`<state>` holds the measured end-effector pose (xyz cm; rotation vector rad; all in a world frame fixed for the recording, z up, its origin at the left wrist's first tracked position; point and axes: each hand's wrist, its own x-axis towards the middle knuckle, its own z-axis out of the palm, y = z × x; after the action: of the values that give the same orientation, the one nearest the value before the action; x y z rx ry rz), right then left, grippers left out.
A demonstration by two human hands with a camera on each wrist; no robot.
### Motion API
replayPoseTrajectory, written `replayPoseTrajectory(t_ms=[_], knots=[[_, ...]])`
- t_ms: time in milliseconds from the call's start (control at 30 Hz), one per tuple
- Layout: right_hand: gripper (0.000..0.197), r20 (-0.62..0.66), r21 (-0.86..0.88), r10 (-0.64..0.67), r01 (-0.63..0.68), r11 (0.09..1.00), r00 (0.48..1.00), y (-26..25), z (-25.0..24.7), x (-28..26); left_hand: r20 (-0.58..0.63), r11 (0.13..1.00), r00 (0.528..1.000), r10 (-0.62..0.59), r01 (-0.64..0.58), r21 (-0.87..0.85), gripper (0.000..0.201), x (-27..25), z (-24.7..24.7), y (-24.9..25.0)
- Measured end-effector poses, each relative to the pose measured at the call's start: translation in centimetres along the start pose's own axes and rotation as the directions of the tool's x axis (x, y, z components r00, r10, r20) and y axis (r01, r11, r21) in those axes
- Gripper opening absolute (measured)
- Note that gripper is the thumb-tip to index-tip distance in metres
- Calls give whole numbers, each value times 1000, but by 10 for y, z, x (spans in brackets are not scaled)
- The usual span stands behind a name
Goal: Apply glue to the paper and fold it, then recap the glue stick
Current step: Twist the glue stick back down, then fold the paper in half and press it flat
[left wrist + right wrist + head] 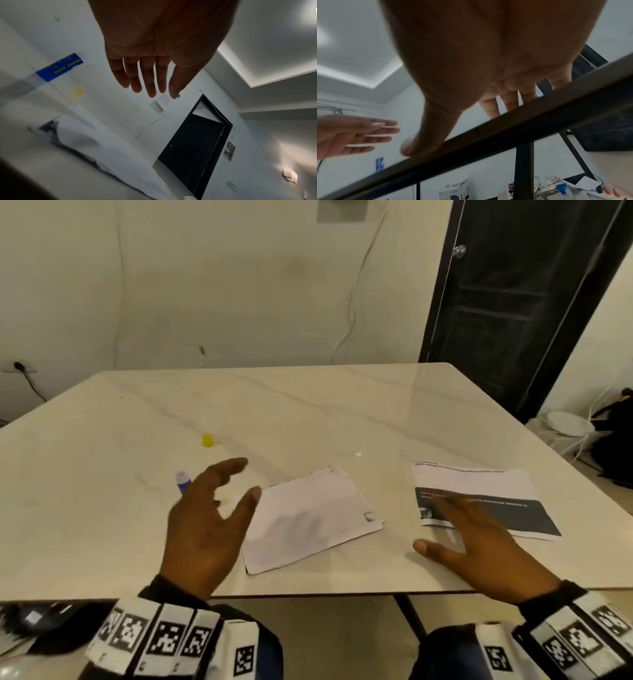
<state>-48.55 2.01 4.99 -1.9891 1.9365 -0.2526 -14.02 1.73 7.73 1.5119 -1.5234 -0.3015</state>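
A folded white paper (308, 515) lies on the marble table (308, 412), near the front edge. My left hand (212, 515) hovers just left of it with straight, spread fingers and holds nothing. Behind that hand lies the blue glue stick (183, 480), uncapped; the left wrist view shows its blue body (60, 67). The yellow cap (207, 440) stands farther back, also seen as the yellow cap (79, 90). My right hand (479, 542) is flat and open, its fingers over a printed sheet (479, 494) with a dark band.
The table's dark front edge (488, 135) runs under my right hand. A black door (513, 302) stands at the back right. Cables and a dark bag (613, 436) lie on the floor to the right.
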Motion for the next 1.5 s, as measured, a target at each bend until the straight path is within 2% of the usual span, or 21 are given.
replayPoseTrajectory(t_ms=[67, 133, 200, 333, 367, 433, 500, 533, 600, 667, 700, 800, 867, 900, 967, 1000, 1033, 1133, 1267, 1400, 1500], knots=[[118, 67, -100, 14, -7, 995, 998, 11, 5, -12, 78, 999, 997, -13, 16, -48, 37, -6, 12, 6], [119, 54, -162, 3, 6, 987, 999, 17, 11, -28, 122, 997, 992, -12, 21, -71, 35, -11, 19, 10], [103, -59, -191, -60, 48, 980, 996, 17, 18, -43, 138, 998, 990, -6, 15, -64, 33, -15, 23, 13], [64, -302, -309, -254, 157, 938, 919, 18, 22, -59, 200, 992, 976, 88, -67, -110, 24, -23, 24, 26], [63, -332, -350, -300, 179, 919, 894, 14, 14, -60, 246, 985, 959, 141, -112, -128, 26, -25, 24, 32], [66, -366, -362, -376, 242, 900, 851, 1, -7, -61, 388, 964, 883, 265, -231, -132, 43, -30, 26, 46], [54, -364, -392, -474, 329, 859, 802, -24, -30, -61, 505, 928, 786, 358, -359, -100, 69, -36, 33, 57], [46, -358, -415, -534, 382, 826, 767, -36, -39, -59, 522, 910, 760, 387, -406, -84, 75, -38, 37, 60], [36, -352, -395, -635, 506, 767, 688, -61, -54, -53, 470, 899, 779, 415, -429, -84, 59, -38, 43, 65], [32, -406, -326, -643, 555, 766, 649, -76, -65, -44, 337, 917, 853, 399, -371, -146, 25, -32, 41, 66], [40, -460, -304, -606, 527, 794, 649, -80, -71, -39, 271, 930, 893, 359, -318, -185, 14, -27, 35, 64], [70, -618, -100, -311, 321, 942, 722, -79, -78, -22, 144, 948, 978, 149, -100, -302, 12, -11, 11, 50], [76, -534, 200, -56, 190, 961, 844, -78, -74, -13, 106, 925, 994, 3, 38, -378, 15, -1, -5, 39], [71, -417, 380, 3, 172, 909, 909, -81, -68, -8, 91, 912, 994, -60, 92, -399, 16, 3, -13, 33], [49, -197, 723, 1, 145, 675, 980, -87, -48, 4, 95, 889, 985, -147, 174, -424, 15, 10, -23, 22], [38, -137, 809, -6, 116, 576, 991, -89, -39, 11, 109, 878, 978, -179, 208, -431, 14, 13, -24, 18], [28, -119, 835, -12, 106, 539, 993, -91, -32, 17, 129, 863, 969, -211, 247, -442, 14, 15, -24, 13], [12, -128, 833, 10, 102, 543, 992, -91, -17, 41, 231, 791, 918, -322, 395, -467, 18, 21, -19, -1], [22, -38, 862, 88, -11, 507, 995, -85, -7, 69, 268, 776, 859, -436, 510, -372, 19, 28, -14, -21], [28, 10, 833, 135, -83, 548, 991, -82, 3, 80, 244, 757, 823, -512, 567, -326, 19, 30, -6, -37], [39, 63, 798, 174, -155, 582, 983, -78, 10, 83, 235, 770, 812, -534, 582, -263, 5, 29, 1, -46]])
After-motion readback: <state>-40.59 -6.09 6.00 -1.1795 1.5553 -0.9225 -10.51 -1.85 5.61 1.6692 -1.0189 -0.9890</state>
